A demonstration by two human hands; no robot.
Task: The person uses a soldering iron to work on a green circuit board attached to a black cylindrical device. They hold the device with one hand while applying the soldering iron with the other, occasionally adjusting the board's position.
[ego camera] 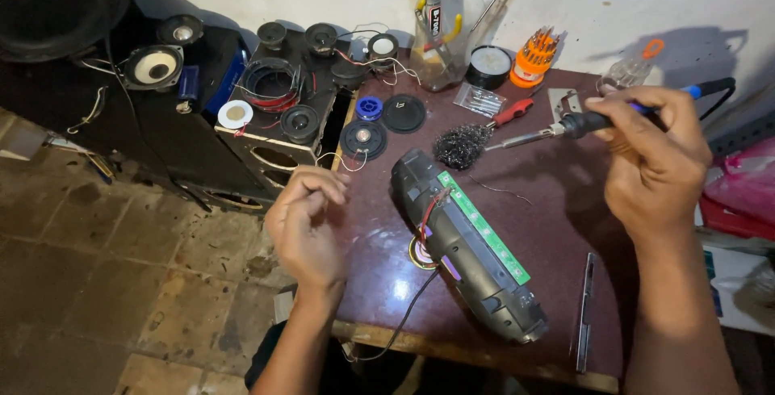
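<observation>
Soldering iron (565,127) sits gripped in the right hand (650,161), above the surface's (557,225) far edge, tip by steel wool (462,146). Left hand (305,221) pinches something too small to see, left of the opened speaker (468,246). Bare surface lies between speaker and right hand.

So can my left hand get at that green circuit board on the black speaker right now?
Probably yes. The left hand hovers just beside the black speaker, the green circuit board lies exposed on top, and nothing sits between them except thin red wires.
</observation>
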